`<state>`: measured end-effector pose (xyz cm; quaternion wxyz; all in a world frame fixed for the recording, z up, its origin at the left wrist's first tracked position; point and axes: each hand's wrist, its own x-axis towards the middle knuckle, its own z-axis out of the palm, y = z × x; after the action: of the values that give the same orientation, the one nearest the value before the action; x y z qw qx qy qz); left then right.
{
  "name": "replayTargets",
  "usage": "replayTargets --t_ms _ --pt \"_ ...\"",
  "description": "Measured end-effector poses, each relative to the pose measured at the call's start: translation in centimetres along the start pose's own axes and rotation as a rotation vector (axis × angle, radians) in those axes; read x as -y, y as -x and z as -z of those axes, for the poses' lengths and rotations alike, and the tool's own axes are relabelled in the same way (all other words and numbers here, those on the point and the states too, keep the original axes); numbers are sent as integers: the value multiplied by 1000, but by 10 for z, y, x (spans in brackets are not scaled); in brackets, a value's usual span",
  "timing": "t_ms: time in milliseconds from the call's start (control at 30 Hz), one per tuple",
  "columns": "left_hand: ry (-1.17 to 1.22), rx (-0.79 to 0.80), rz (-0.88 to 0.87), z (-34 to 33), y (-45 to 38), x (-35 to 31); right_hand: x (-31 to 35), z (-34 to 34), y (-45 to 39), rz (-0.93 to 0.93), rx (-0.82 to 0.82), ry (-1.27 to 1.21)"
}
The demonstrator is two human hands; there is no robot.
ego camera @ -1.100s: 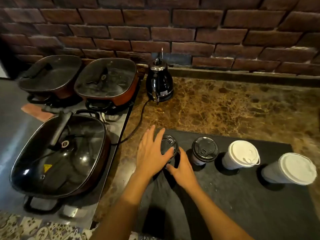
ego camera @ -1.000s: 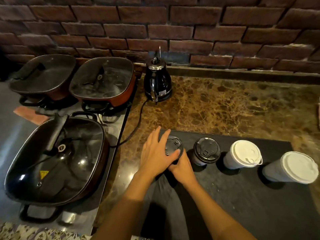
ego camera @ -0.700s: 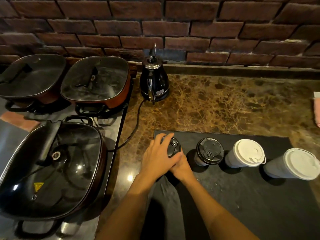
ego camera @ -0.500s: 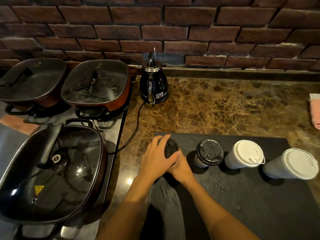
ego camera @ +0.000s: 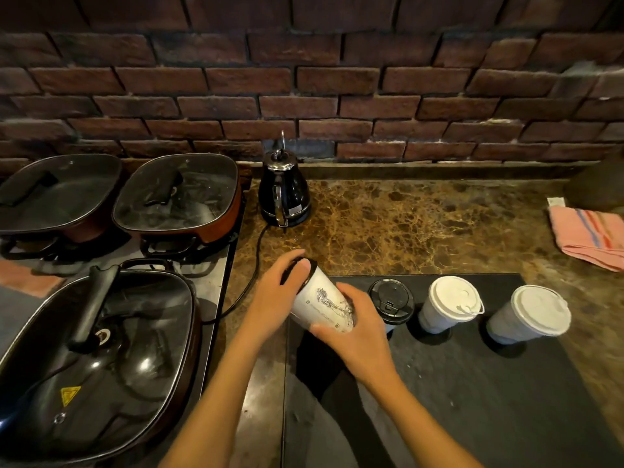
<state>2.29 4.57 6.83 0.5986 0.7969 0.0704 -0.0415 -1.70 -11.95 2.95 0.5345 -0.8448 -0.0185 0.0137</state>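
Note:
A white paper cup [ego camera: 322,307] with a dark drawing on its side and a black lid is lifted off the black mat [ego camera: 472,383] and tilted, its lid end pointing up and to the left. My left hand [ego camera: 282,292] covers and grips the lid end. My right hand [ego camera: 354,327] wraps around the cup's lower body. On the mat to the right stand three more cups: one with a black lid [ego camera: 391,300] and two with white lids [ego camera: 452,304] [ego camera: 531,314].
A black electric kettle [ego camera: 284,190] stands at the back by the brick wall, its cord running toward the stove. Three lidded pans sit on the left: [ego camera: 57,194], [ego camera: 177,194], [ego camera: 91,359]. A pink striped cloth [ego camera: 591,236] lies at the right on the marble counter [ego camera: 422,228].
The cup stood upright on the mat with both hands at its lid and side; now both hands have lifted it and tipped it over toward the left. The camera has also moved.

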Motion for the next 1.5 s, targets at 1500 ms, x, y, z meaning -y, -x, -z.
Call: replayTargets --t_ms 1500 --pt "311 95 -154 21 57 -103 128 103 31 -491 358 -865"
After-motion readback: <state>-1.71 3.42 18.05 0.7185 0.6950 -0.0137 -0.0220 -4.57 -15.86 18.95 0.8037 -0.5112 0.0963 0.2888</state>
